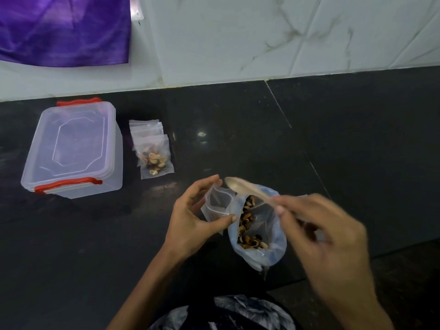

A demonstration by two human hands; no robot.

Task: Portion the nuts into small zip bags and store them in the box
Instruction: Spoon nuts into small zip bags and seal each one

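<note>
Countertop (238,120) of dark stone fills most of the frame. At the left stands a lidded clear box (73,148) with red clips; just right of it lie filled small zip bags (154,156). Lower centre, the big bag of nuts (257,232) sits open. The right hand (321,234), blurred, pinches a spoon (242,188) above it. The left hand (195,210) grips an empty zip bag (217,203), touching the big bag.

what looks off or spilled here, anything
Nothing spilled. The box has its lid on, filled zip bags lie beside it, and the big nut bag stays open while the spoon looks empty.
</note>
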